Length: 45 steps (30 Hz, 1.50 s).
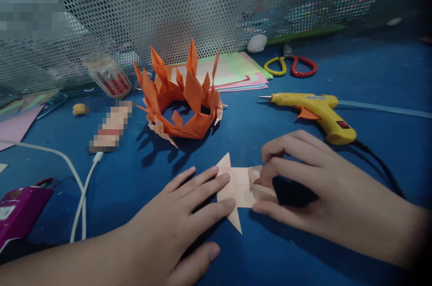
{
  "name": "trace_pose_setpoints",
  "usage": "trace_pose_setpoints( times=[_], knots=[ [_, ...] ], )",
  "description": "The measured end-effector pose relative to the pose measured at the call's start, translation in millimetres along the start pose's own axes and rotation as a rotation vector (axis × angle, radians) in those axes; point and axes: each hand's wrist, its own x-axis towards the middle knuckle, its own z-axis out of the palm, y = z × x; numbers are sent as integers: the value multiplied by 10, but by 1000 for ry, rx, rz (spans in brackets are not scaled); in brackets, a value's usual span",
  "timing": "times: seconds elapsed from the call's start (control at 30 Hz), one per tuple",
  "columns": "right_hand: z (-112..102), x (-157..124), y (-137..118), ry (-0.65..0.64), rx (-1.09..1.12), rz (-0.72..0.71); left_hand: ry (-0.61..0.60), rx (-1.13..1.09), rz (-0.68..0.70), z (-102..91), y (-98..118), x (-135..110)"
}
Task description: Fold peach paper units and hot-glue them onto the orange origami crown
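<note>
A pale peach folded paper piece (240, 185) with pointed tips lies on the blue table (303, 250) in front of me. My left hand (178, 218) rests flat with fingers stretched out, its fingertips pressing the paper's left edge. My right hand (313, 187) is curled over the paper's right end, with thumb and fingertips pinching a fold there. Behind the paper stands an orange origami crown (180, 97) of several spiky folded units.
A yellow glue gun (317, 112) lies at right with its black cord trailing off. Red-and-yellow scissors (292, 65), a stack of coloured paper (232, 74), a small jar (108, 76), white cables (81, 187), a magenta box (20, 209) and a mesh screen (202, 2) surround the work area.
</note>
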Motion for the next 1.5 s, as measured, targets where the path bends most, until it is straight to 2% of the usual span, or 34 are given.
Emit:
trace_pose_setpoints(
  times=[0.1, 0.2, 0.3, 0.4, 0.47, 0.57, 0.63, 0.73, 0.83, 0.93, 1.03, 1.2, 1.5],
  knots=[
    [-8, -4, 18, -58, 42, -34, -1, -16, -13, 12, 14, 6],
    [-45, -12, 38, -16, 16, -96, 29, -11, -12, 21, 6, 4],
    [-59, -23, 15, 25, 6, -185, 2, -10, -1, -2, -7, 9],
    [-38, -28, -26, -3, 9, -280, -48, -4, -2, -41, 1, 27],
    [-16, -31, -48, -42, -20, -284, -69, -1, -22, -55, 16, 36],
    [5, -34, -77, -74, 1, -183, -81, -11, -40, -42, 32, 35],
    [5, -29, -98, -38, 61, -55, -71, -21, -42, -18, 35, 27],
    [-10, -4, -123, 14, 169, 155, -6, -49, -65, 26, 31, 14],
    [-13, 11, -128, -27, 325, 269, 50, -88, -90, 70, 27, 4],
    [18, -19, -136, -9, 338, 180, 66, -104, -95, 101, 22, 0],
    [59, -80, -164, 32, 188, 48, 68, -107, -87, 99, 16, 14],
    [71, -145, -229, 20, 3, -119, -3, -105, -53, 42, 1, 53],
    [60, -180, -296, 9, -79, -220, 73, -53, -73, 144, 5, 8]
  ],
)
